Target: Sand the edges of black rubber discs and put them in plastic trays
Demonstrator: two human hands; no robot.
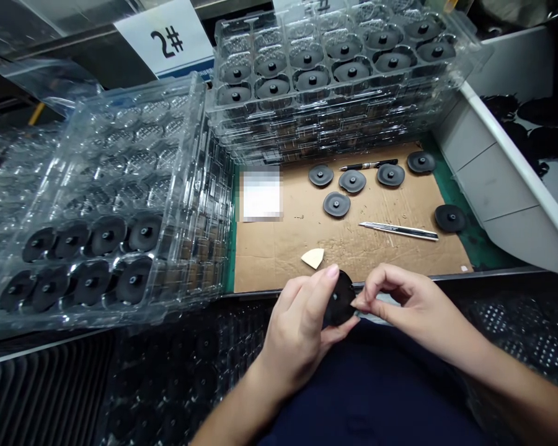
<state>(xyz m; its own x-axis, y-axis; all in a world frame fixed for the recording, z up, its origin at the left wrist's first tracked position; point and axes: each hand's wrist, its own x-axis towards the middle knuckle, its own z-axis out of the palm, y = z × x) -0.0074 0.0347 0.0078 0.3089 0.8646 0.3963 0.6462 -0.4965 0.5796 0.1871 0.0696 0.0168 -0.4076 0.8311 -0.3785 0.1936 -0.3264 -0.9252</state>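
My left hand [297, 334] holds a black rubber-like disc [339, 299] upright, with its central hole facing me. The thumb and index fingertips of my right hand [413, 303] pinch the disc's rim. Just beyond my hands, a cream triangular plectrum-shaped piece [313, 257] lies on a cardboard sheet [381, 260]. Several similar dark discs with centre studs [336, 204] rest on that sheet, along with a utility knife [398, 231] and a black pen [367, 165].
Stacked transparent blister trays [335, 68] holding dark discs stand behind the cardboard, and more trays [134, 167] lie to the left. A "2#" sign [165, 37] stands at the back. A white panel [506, 179] and dark pieces [539, 124] lie to the right.
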